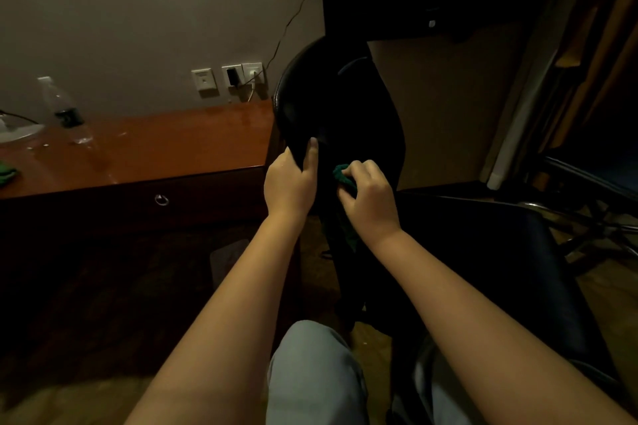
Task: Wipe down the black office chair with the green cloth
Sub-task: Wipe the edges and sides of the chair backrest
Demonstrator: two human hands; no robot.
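The black office chair (331,97) stands in the middle of the view, its tall backrest turned edge-on and its seat stretching to the lower right. My left hand (288,185) grips the left edge of the backrest, thumb on the front face. My right hand (367,198) holds a bunched green cloth (341,174) and presses it against the backrest, just right of the left hand. Most of the cloth is hidden under the fingers; a dark strip of it hangs below the hand.
A reddish wooden desk (165,148) with a drawer pull stands to the left, bearing a clear plastic bottle (65,110) and another green cloth (7,172). Wall sockets (228,78) with a cable sit behind it. Chrome chair legs (587,217) lie at right. My knee (310,366) is below.
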